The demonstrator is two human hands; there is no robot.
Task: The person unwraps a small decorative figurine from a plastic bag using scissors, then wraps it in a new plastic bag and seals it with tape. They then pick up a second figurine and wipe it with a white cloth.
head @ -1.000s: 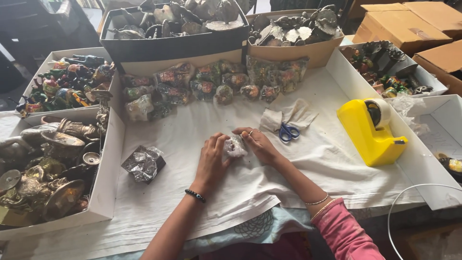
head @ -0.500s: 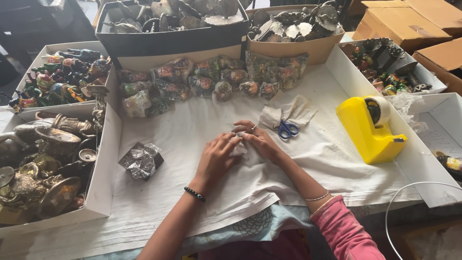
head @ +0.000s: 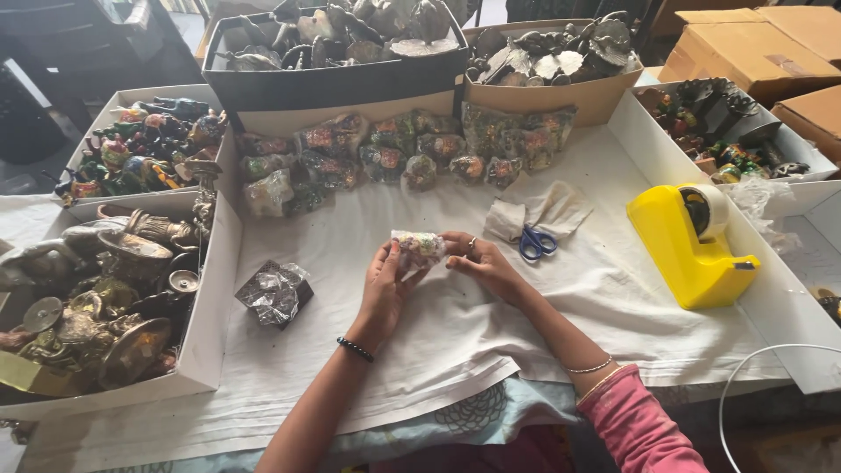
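A: What sits between the hands?

B: A small colourful figurine wrapped in clear plastic [head: 418,247], held just above the white paper [head: 455,350] near the middle of the table. The left hand [head: 385,285] has its fingers curled round the left end, and the right hand [head: 484,263] pinches the right end with thumb and fingertips. Both are closed on it.

A: What lies closest?

B: Just right of the right hand are blue-handled scissors [head: 536,243], resting on a crumpled piece of tissue [head: 547,208]. To the left of the left hand, a little apart, lies a dark bundle in crinkled plastic [head: 276,292].

A: And further back?

B: A row of wrapped figurines [head: 394,153] lies along the far edge of the paper, against a dark box [head: 342,83] and a tan box [head: 561,96], both filled with metal pieces.

A: The sides?

B: On the right stands a yellow tape dispenser [head: 692,245], well apart from the hands, with a white tray of painted pieces [head: 727,131] behind it. On the left, a white tray [head: 206,350] holds brass ornaments, and another white tray behind it holds painted figures [head: 144,149].

A: Anything blocking the hands?

B: Nothing lies over them; the paper right around them is bare.
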